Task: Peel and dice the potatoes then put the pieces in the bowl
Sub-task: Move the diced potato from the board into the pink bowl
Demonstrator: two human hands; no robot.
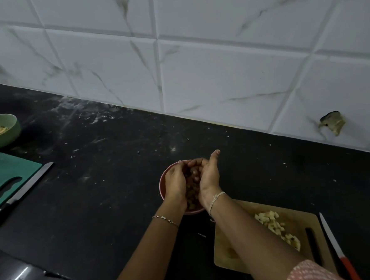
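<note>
A pink bowl (161,185) stands on the black counter at the centre, with diced potato pieces (193,196) inside it. Both my hands are cupped together over the bowl. My left hand (175,181) curves over its left side and my right hand (208,175) over its right, thumb raised. Potato pieces show between the palms. Whether the fingers hold any pieces is hidden. More diced potato (273,223) lies on the wooden cutting board (236,253) at the lower right, partly behind my right forearm.
A white-bladed knife with a red handle (335,245) lies right of the wooden board. At the left sit a green cutting board (6,172), a long knife (24,188) and a green bowl (10,131) with pieces. A tiled wall runs behind the counter.
</note>
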